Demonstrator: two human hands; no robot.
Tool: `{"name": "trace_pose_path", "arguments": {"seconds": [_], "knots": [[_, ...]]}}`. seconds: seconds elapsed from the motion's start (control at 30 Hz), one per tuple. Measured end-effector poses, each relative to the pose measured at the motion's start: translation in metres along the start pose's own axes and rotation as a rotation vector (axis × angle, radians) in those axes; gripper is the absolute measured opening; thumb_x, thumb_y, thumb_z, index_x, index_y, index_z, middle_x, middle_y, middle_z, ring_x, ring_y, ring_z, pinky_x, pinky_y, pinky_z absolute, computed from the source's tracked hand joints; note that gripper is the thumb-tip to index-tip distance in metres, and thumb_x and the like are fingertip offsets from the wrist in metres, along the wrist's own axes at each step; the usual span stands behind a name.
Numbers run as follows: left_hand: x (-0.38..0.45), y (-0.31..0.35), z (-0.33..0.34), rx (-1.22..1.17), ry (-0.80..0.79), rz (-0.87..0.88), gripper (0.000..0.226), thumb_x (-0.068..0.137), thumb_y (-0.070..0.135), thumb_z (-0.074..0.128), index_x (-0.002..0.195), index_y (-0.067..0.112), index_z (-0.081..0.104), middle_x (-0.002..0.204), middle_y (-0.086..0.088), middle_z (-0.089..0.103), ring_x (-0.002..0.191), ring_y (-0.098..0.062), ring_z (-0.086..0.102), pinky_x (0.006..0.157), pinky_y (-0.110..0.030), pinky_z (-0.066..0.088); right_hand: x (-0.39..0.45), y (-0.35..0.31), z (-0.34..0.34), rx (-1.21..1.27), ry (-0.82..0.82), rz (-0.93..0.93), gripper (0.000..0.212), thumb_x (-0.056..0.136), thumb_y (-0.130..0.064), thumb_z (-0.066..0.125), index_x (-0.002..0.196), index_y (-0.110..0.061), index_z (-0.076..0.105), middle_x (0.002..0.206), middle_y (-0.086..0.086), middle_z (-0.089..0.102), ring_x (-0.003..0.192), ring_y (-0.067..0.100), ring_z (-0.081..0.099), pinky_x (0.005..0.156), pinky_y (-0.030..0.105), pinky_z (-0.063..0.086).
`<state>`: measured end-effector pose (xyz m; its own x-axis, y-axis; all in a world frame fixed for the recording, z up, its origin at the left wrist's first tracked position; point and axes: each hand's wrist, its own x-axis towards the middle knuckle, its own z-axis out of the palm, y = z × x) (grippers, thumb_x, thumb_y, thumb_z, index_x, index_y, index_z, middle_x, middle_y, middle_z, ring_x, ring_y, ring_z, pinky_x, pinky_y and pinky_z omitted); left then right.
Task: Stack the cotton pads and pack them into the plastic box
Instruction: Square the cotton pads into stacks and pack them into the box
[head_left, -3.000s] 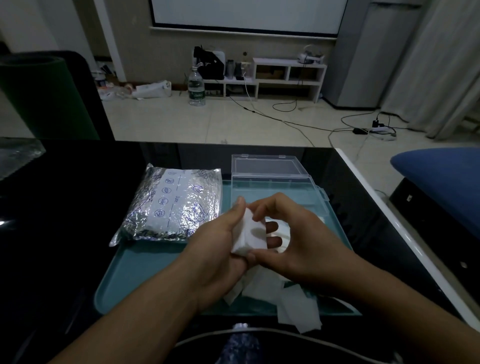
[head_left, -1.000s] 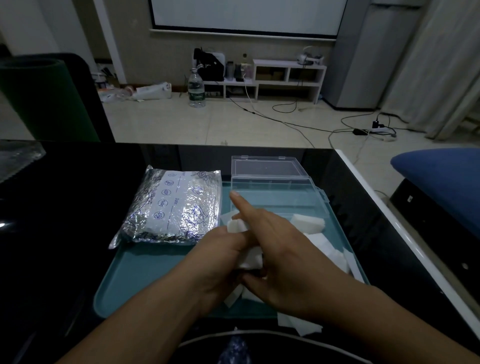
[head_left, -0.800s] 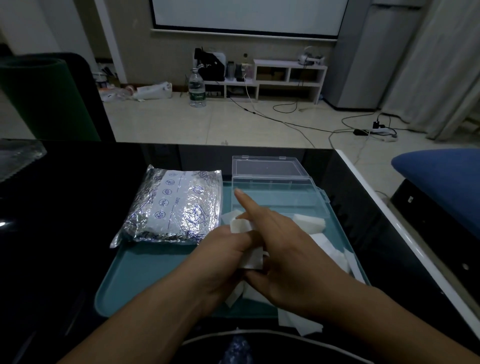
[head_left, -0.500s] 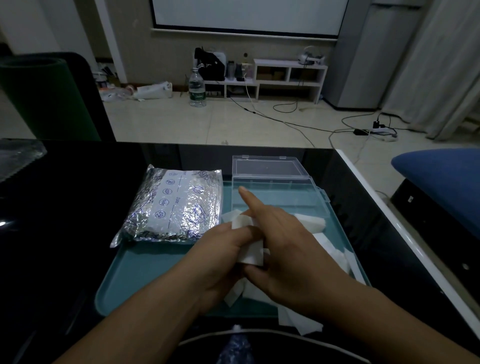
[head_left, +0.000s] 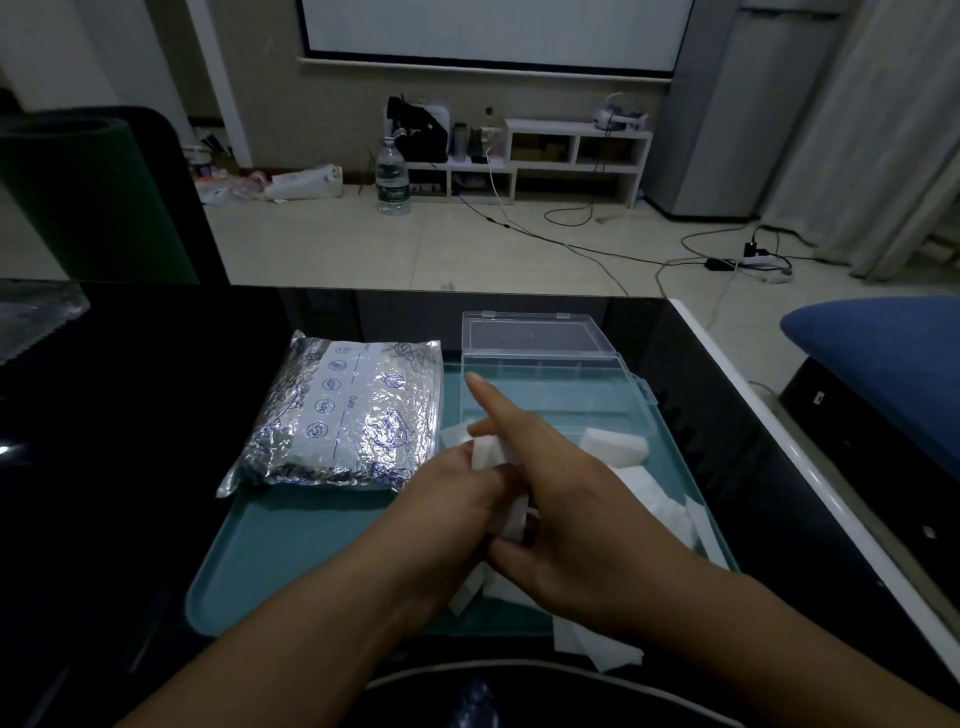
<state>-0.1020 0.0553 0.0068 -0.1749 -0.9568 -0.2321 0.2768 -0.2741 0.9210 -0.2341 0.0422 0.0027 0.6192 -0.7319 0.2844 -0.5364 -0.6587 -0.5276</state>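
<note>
Over the teal tray (head_left: 291, 551) my left hand (head_left: 441, 514) grips a small stack of white cotton pads (head_left: 491, 457). My right hand (head_left: 571, 509) closes on the same stack from the right, thumb underneath, index finger stretched out toward the box. The clear plastic box (head_left: 550, 395) stands open at the tray's far right, its lid laid back. A second small stack of pads (head_left: 615, 448) lies just in front of the box. Loose pads (head_left: 660, 509) are scattered on the tray's right side, partly hidden by my right hand.
A silver foil pack (head_left: 343, 415) lies on the tray's far left. One loose pad (head_left: 597, 644) hangs over the tray's near edge. The black table (head_left: 130, 415) ends in a white edge at the right, with a blue seat (head_left: 883, 353) beyond it.
Three seconds ago both hands held the stack higher, in front of the box. They have since lowered toward the tray, and my right index finger now points out over the pads.
</note>
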Motion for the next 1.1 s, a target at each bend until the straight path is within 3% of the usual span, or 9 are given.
{"name": "trace_pose_path", "arguments": {"seconds": [0.1, 0.2, 0.33, 0.57, 0.73, 0.83, 0.9, 0.97, 1.1], "knots": [[-0.001, 0.002, 0.000, -0.053, -0.023, -0.025, 0.012, 0.092, 0.007, 0.056, 0.097, 0.008, 0.067, 0.086, -0.012, 0.072, 0.078, -0.021, 0.069, 0.060, -0.027, 0.052, 0.000, 0.000, -0.001, 0.015, 0.025, -0.021, 0.113, 0.077, -0.019, 0.075, 0.146, -0.054, -0.007, 0.127, -0.012, 0.047, 0.110, 0.007, 0.050, 0.092, 0.026, 0.047], [-0.002, 0.005, -0.003, -0.111, -0.082, -0.074, 0.027, 0.087, 0.025, 0.059, 0.106, 0.008, 0.067, 0.095, -0.012, 0.070, 0.084, -0.022, 0.066, 0.059, -0.027, 0.053, 0.000, 0.000, 0.000, 0.023, 0.055, -0.029, 0.106, 0.079, -0.023, 0.075, 0.150, -0.048, 0.000, 0.124, -0.012, 0.047, 0.110, 0.009, 0.050, 0.090, 0.030, 0.050], [-0.002, 0.014, -0.009, -0.232, -0.155, -0.138, 0.037, 0.095, 0.035, 0.047, 0.112, 0.009, 0.067, 0.094, -0.012, 0.070, 0.080, -0.024, 0.067, 0.066, -0.033, 0.055, 0.000, 0.000, -0.001, 0.098, 0.076, 0.010, 0.100, 0.080, -0.035, 0.073, 0.151, -0.046, 0.004, 0.125, -0.013, 0.044, 0.111, 0.012, 0.051, 0.087, 0.035, 0.054], [0.004, 0.008, -0.012, -0.298, -0.056, -0.199, 0.040, 0.100, 0.034, 0.042, 0.126, 0.011, 0.062, 0.111, -0.020, 0.070, 0.085, -0.031, 0.070, 0.067, -0.038, 0.059, 0.000, 0.004, 0.000, 0.183, 0.065, 0.079, 0.105, 0.078, -0.036, 0.076, 0.150, -0.049, 0.001, 0.137, -0.016, 0.044, 0.123, 0.008, 0.049, 0.096, 0.033, 0.051], [0.005, 0.005, -0.011, -0.298, -0.035, -0.182, 0.044, 0.094, 0.036, 0.047, 0.127, 0.012, 0.060, 0.118, -0.023, 0.067, 0.095, -0.034, 0.067, 0.076, -0.043, 0.059, 0.001, 0.003, -0.001, 0.198, 0.075, 0.074, 0.107, 0.078, -0.036, 0.077, 0.151, -0.047, -0.001, 0.137, -0.014, 0.047, 0.121, 0.010, 0.052, 0.093, 0.033, 0.053], [0.005, 0.008, -0.012, -0.264, -0.090, -0.181, 0.054, 0.090, 0.044, 0.050, 0.129, 0.008, 0.059, 0.123, -0.025, 0.064, 0.105, -0.035, 0.065, 0.092, -0.048, 0.053, 0.001, 0.002, -0.004, 0.180, 0.079, 0.056, 0.106, 0.078, -0.037, 0.075, 0.151, -0.046, -0.001, 0.139, -0.016, 0.047, 0.120, 0.006, 0.052, 0.093, 0.031, 0.053], [0.004, 0.010, -0.011, -0.206, -0.145, -0.145, 0.046, 0.095, 0.039, 0.051, 0.126, 0.007, 0.061, 0.120, -0.023, 0.065, 0.105, -0.031, 0.067, 0.089, -0.044, 0.054, 0.001, 0.002, -0.005, 0.176, 0.075, 0.050, 0.107, 0.079, -0.035, 0.076, 0.152, -0.045, -0.002, 0.135, -0.016, 0.049, 0.115, 0.005, 0.054, 0.091, 0.029, 0.053], [0.003, 0.009, -0.011, -0.122, -0.182, -0.086, 0.031, 0.095, 0.018, 0.054, 0.122, 0.007, 0.063, 0.106, -0.015, 0.070, 0.089, -0.023, 0.069, 0.068, -0.031, 0.058, 0.000, 0.003, -0.006, 0.139, 0.066, 0.035, 0.109, 0.079, -0.031, 0.076, 0.152, -0.043, -0.004, 0.124, -0.014, 0.054, 0.106, 0.004, 0.056, 0.087, 0.027, 0.052], [0.003, 0.004, -0.009, -0.040, -0.154, -0.065, 0.040, 0.091, -0.010, 0.045, 0.120, 0.012, 0.064, 0.098, -0.019, 0.067, 0.084, -0.029, 0.060, 0.060, -0.029, 0.051, 0.000, 0.007, -0.005, 0.101, 0.027, 0.045, 0.112, 0.080, -0.028, 0.075, 0.150, -0.045, -0.010, 0.119, -0.011, 0.054, 0.098, 0.006, 0.057, 0.086, 0.027, 0.052]]}}
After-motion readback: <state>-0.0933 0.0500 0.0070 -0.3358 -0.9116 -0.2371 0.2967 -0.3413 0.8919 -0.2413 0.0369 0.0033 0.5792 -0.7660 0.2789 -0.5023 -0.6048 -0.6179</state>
